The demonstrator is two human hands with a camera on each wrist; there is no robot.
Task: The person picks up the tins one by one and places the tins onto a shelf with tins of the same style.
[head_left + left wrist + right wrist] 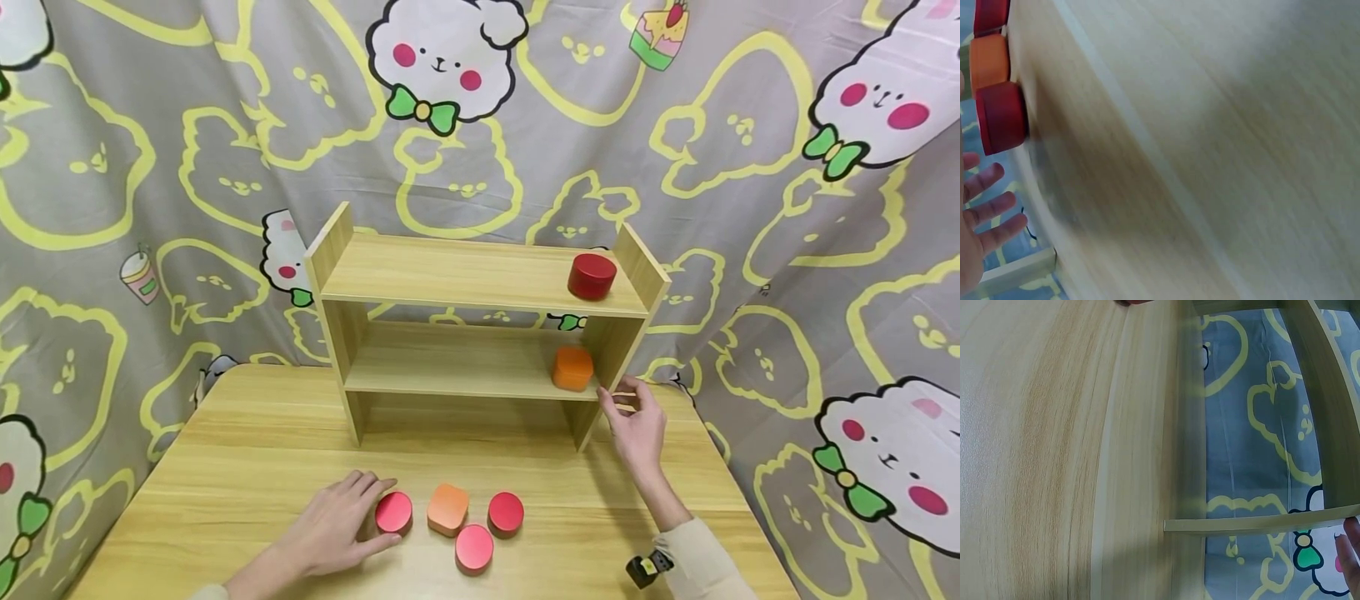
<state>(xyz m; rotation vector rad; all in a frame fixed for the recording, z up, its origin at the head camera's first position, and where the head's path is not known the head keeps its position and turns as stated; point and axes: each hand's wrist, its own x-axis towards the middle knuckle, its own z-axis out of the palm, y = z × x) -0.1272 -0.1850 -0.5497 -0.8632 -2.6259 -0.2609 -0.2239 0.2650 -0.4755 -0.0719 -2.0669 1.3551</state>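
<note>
Left hand, fingers loosely spread, hovers around a red cylinder on the counter; right hand pinches the wooden shelf at its right side, near an orange block.

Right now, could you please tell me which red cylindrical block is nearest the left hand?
The leftmost red cylindrical block, on the wooden table: the left hand spreads around it, while the other three stand farther right.
</note>
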